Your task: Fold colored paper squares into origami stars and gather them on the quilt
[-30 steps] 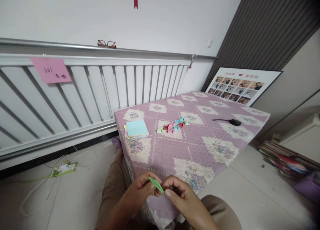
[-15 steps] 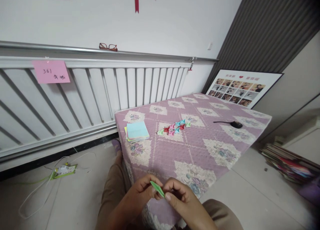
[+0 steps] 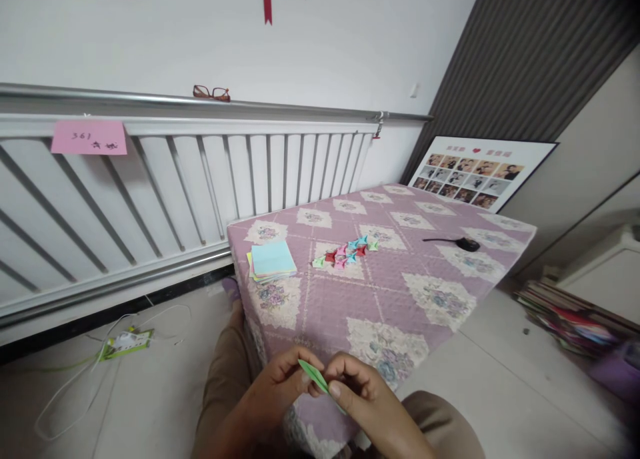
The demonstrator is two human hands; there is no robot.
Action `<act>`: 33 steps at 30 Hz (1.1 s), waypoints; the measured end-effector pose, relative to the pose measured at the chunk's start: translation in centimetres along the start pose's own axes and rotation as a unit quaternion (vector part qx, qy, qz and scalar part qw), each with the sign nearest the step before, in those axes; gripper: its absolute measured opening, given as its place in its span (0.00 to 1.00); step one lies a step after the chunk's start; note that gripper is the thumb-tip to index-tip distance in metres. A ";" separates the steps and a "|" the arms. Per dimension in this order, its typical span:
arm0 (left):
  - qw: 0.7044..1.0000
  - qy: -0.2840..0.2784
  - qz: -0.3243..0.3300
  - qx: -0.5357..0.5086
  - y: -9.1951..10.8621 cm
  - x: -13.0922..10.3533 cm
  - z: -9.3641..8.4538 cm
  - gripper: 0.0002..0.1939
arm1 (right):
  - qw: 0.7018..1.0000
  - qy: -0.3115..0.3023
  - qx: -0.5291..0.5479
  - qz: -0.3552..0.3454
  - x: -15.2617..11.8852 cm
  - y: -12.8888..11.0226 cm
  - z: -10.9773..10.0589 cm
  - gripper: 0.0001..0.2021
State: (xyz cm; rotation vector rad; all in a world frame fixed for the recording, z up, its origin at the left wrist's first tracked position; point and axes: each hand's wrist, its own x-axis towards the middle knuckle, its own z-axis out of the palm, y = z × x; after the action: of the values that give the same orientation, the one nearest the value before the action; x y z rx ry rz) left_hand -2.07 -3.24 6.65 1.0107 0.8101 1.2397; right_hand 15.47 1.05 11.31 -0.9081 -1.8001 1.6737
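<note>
A folded piece of green paper (image 3: 313, 374) is pinched between both my hands, above the near corner of the table. My left hand (image 3: 286, 381) grips its left side, thumb and fingers closed. On its lower right end, my right hand (image 3: 356, 389) presses with the thumb, the fingers curled behind. Beyond my hands, several small folded paper pieces (image 3: 341, 251) in red, pink, blue and light green lie in two rows on the tablecloth (image 3: 370, 282). Left of them rests a stack of square paper sheets (image 3: 273, 259), light blue on top.
A black spoon-shaped object (image 3: 466, 244) lies toward the table's right side. A white radiator (image 3: 250, 172) runs along the wall, with glasses (image 3: 211, 93) on the pipe above. On the floor at left are a power strip (image 3: 127, 344) and cables; a photo board (image 3: 480, 172) leans behind the table.
The view has shifted slightly, so the surroundings appear a little further left. Both hands keep hold of the green paper, and more of its lower end shows below my right thumb.
</note>
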 end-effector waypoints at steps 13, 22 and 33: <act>1.000 0.005 -0.001 -0.010 0.1 -0.1 0.1 0.11 | 1.000 0.005 -0.013 0.002 -0.1 -0.2 0.2 0.16; 1.000 0.006 -0.002 -0.015 0.6 -0.2 0.3 0.14 | 1.000 0.006 -0.002 0.004 0.1 -0.2 0.2 0.16; 1.000 0.001 0.022 0.003 0.0 0.1 -0.1 0.11 | 1.000 0.016 -0.014 -0.004 0.3 0.0 0.2 0.16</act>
State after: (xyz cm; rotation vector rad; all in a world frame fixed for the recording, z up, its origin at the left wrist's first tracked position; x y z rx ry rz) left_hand -2.14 -3.11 6.67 1.0374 0.7975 1.2759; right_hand 15.15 1.19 11.30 -0.9328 -1.8074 1.6249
